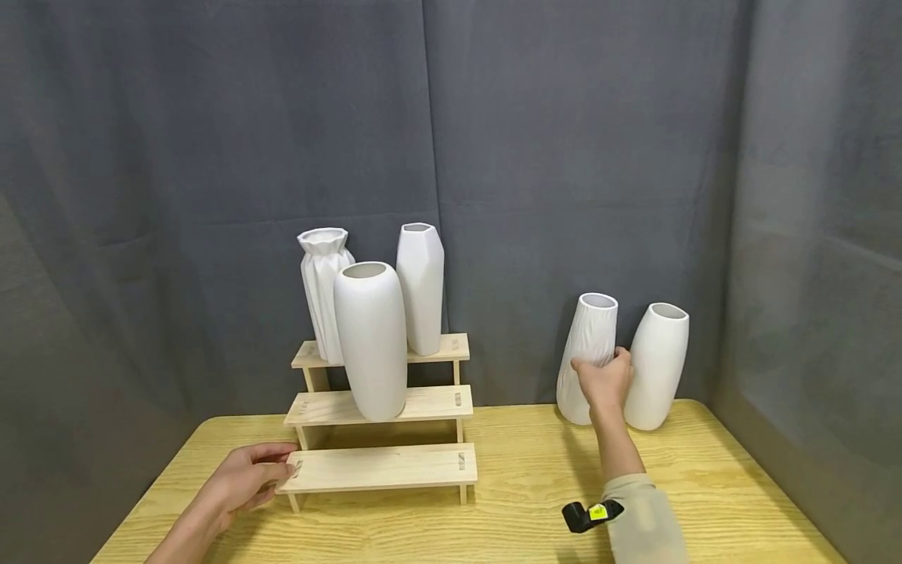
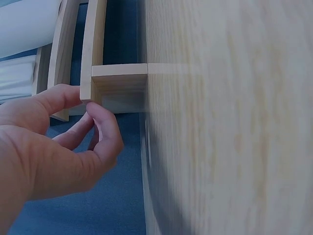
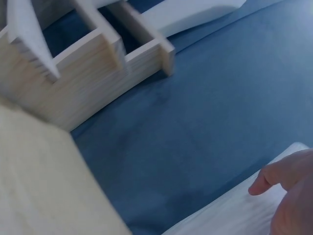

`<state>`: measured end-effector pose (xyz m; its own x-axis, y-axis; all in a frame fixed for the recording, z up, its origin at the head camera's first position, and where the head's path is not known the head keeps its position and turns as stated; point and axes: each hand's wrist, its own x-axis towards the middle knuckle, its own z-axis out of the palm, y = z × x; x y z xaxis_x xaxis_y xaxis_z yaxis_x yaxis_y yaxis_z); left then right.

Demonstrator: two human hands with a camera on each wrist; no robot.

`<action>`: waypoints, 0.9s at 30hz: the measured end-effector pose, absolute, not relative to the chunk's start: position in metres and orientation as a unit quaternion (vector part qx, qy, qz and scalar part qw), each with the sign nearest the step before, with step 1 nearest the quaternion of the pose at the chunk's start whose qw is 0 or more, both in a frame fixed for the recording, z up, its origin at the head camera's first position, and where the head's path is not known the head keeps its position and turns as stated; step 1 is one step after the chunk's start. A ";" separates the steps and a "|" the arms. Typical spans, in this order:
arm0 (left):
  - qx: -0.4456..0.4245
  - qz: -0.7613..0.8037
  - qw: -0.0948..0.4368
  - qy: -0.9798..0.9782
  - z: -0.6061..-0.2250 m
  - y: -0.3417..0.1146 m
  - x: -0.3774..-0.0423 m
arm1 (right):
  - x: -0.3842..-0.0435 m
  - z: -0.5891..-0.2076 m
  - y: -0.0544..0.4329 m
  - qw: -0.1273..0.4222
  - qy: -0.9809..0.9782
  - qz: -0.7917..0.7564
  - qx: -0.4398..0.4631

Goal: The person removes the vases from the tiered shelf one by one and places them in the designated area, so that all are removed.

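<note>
On the table's right side my right hand (image 1: 604, 382) grips a white vase with a rippled surface (image 1: 590, 333). Its thumb lies across the front of that vase, also seen in the right wrist view, while the other fingers are partly hidden. A smooth white vase (image 1: 658, 364) stands just right of this hand. My left hand (image 1: 243, 479) pinches the left end of the lowest step of a three-step wooden display stand (image 1: 380, 468). In the left wrist view, the thumb and a finger (image 2: 108, 132) meet at the board's corner.
A pleated vase (image 1: 326, 294) and a faceted vase (image 1: 421, 290) stand on the top step. A tall rounded vase (image 1: 372, 341) occupies the middle step. Grey curtains (image 1: 564, 157) enclose the wooden table (image 1: 517, 462) behind and at the sides.
</note>
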<state>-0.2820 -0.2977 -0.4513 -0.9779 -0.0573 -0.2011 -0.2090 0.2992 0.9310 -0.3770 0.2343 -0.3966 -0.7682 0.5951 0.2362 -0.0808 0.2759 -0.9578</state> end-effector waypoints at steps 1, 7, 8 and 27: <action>-0.082 0.587 0.064 0.803 -0.452 -0.298 -0.281 | -0.376 -0.393 0.234 0.297 -0.740 0.578 -0.173; -0.080 0.592 0.068 0.799 -0.453 -0.299 -0.281 | -0.365 -0.371 0.230 0.336 -0.717 0.582 -0.184; -0.079 0.592 0.069 0.799 -0.453 -0.299 -0.281 | -0.364 -0.368 0.228 0.345 -0.711 0.584 -0.186; -0.069 0.592 0.062 0.800 -0.451 -0.298 -0.281 | -0.349 -0.337 0.180 0.414 -0.661 0.618 -0.099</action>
<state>-0.2811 -0.2985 -0.4510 -0.9826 -0.0369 -0.1819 -0.1848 0.2889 0.9394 -0.3488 0.1797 -0.3371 -0.6373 0.6428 0.4250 -0.3806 0.2169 -0.8989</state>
